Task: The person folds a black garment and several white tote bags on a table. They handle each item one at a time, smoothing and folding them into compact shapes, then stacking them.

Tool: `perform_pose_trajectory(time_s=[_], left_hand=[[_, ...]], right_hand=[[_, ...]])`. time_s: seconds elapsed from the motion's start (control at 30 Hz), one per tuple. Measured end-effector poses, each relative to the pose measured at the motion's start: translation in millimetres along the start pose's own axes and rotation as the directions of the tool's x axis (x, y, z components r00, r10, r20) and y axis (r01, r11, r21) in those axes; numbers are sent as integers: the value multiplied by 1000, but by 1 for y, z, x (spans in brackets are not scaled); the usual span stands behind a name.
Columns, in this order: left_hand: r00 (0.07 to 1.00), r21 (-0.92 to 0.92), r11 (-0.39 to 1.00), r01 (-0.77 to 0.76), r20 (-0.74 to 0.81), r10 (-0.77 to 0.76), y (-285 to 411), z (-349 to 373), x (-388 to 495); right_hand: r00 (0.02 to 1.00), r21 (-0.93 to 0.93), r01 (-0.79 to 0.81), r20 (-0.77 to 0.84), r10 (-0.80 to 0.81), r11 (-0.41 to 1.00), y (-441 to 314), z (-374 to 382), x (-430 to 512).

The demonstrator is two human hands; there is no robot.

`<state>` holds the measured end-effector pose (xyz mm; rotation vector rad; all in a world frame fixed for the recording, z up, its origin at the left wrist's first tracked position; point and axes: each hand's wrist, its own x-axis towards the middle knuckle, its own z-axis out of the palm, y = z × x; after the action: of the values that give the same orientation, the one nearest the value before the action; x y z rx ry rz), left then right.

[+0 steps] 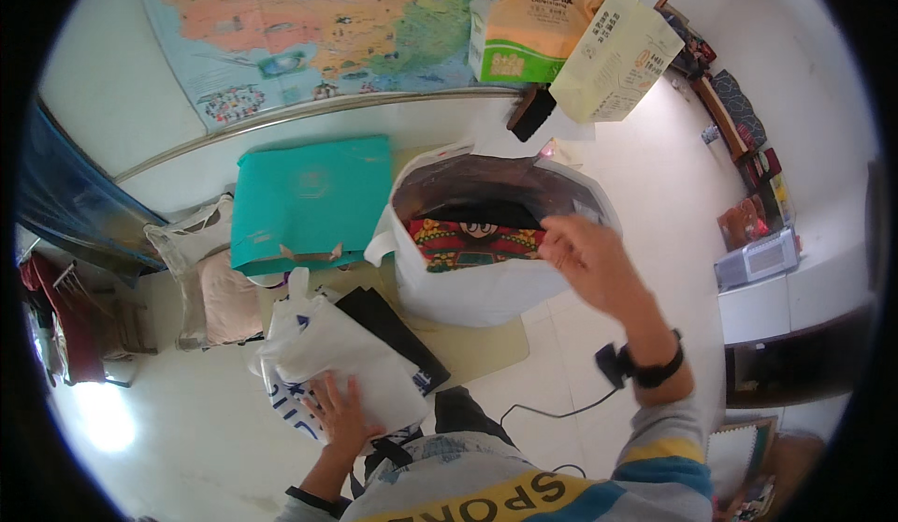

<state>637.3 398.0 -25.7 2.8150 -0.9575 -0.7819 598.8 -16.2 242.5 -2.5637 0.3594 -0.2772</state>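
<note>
A large white bag (pixel 477 297) stands with its mouth wide; a red patterned item (pixel 491 245) with a cartoon face and something black lie inside it. My right hand (pixel 579 259) is over the bag's near right rim, beside the red item; its fingers are bent and slightly blurred, and whether they grip anything is unclear. My left hand (pixel 344 413) rests with spread fingers on a white plastic bag (pixel 351 353) with blue print, close to my body. A flat black bag or folder (pixel 393 336) lies partly beneath this plastic bag.
A teal bag (pixel 312 203) lies left of the white bag, beside a beige cushion (pixel 228 297). A map (pixel 302 24) covers the wall ahead. A green and orange bag (pixel 526 24), a pale yellow paper bag (pixel 617 55) and a black brush (pixel 532 111) are beyond. A cable (pixel 554 415) hangs at my right.
</note>
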Motion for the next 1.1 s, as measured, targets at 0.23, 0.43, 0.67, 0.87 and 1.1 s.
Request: perform_pose_trajectory(time_s=[0.23,0.43,0.67,0.87,1.1], left_hand=[[947,84,987,138,279,-156,8,20,49],[829,154,961,231,486,-277,11,29,74],[734,158,939,304,590,-337,13,23,84],[742,97,955,282,609,-281,12,20,83],[724,133,947,291,616,-309,16,9,83]], right_hand=[[808,-211,-88,556,193,974,122,-23,85],[398,-364,-71,843,361,929,195,58,132],[367,-389,136,874,319,911,229,151,125],[454,-285,-36,849,270,958,236,146,119],[738,-162,188,674,-31,969,150,54,113]])
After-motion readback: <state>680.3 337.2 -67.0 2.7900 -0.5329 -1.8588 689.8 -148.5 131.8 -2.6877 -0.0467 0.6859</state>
